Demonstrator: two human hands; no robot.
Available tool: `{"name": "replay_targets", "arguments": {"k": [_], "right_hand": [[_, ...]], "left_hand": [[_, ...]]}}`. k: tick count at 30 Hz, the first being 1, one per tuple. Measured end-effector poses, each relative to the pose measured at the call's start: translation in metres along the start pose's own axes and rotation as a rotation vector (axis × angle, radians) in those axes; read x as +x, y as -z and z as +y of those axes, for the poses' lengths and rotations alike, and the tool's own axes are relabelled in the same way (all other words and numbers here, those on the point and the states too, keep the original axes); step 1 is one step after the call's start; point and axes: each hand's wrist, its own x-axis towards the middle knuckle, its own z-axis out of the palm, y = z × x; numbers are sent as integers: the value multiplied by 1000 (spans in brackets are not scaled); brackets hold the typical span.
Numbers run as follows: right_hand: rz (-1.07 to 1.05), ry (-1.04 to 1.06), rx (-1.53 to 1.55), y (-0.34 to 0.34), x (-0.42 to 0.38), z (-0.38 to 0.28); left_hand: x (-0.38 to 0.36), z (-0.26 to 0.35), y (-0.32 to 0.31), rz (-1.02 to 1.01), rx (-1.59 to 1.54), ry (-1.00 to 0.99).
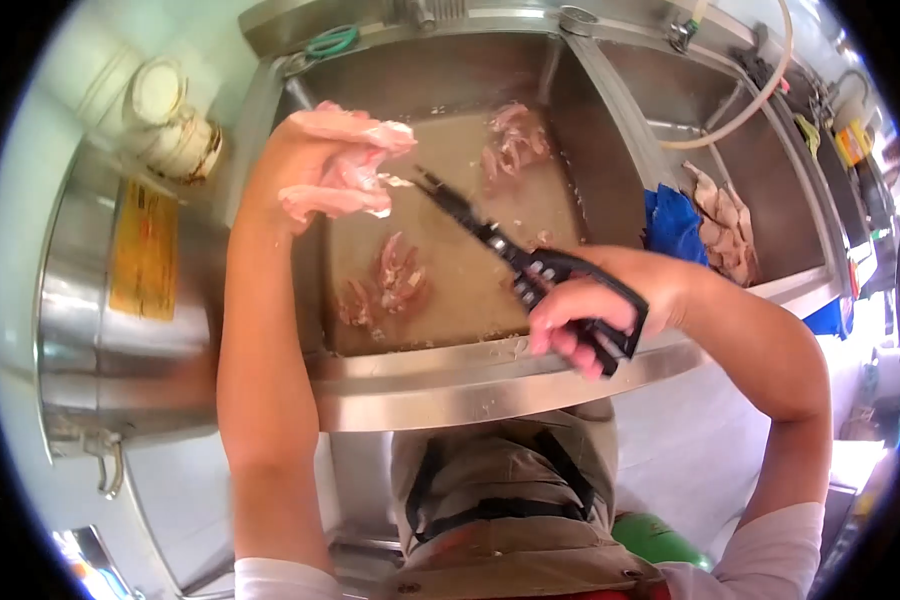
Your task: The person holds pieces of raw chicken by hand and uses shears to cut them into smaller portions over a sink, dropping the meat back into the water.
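Observation:
My left hand (303, 152) is closed on a piece of raw chicken (355, 172), pale pink and wet, raised above the left side of the sink. The meat covers most of its fingers. My right hand (610, 290) grips black-handled kitchen shears (500, 243) by the loops. Their blades point up and left, with the tips close to a small whitish bit (397, 181) jutting from the chicken. The blades look nearly closed. Below, more raw chicken pieces (400, 275) lie in the cloudy water, and another cluster (513, 145) sits towards the back right.
The steel sink (420, 375) has a raised front rim. In the right basin are a blue cloth (673, 225) and a beige cloth (722, 225). A pale hose (740, 125) arches over that basin. A large steel container (80, 310) with a tap stands at left.

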Motion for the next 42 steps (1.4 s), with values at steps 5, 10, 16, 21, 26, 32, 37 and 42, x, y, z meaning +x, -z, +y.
{"name": "replay_targets", "arguments": {"k": [5, 10, 16, 21, 26, 32, 37, 42], "right_hand": [[-199, 24, 265, -32, 18, 11], [-289, 79, 350, -27, 31, 13], [-201, 87, 222, -16, 39, 6], [-55, 121, 422, -6, 60, 18], [-167, 58, 545, 4, 70, 22], [-398, 52, 462, 4, 50, 28], [-504, 31, 480, -3, 42, 30], [-519, 78, 510, -3, 45, 33]], "left_hand": [[7, 23, -9, 304, -709, 682], [10, 24, -8, 143, -782, 757], [9, 27, -12, 118, -729, 709], [14, 48, -27, 339, -632, 785], [11, 24, -6, -8, -721, 655], [11, 31, -22, 338, -827, 742], [3, 6, -2, 83, -864, 726], [13, 29, -25, 192, -617, 832]]}}
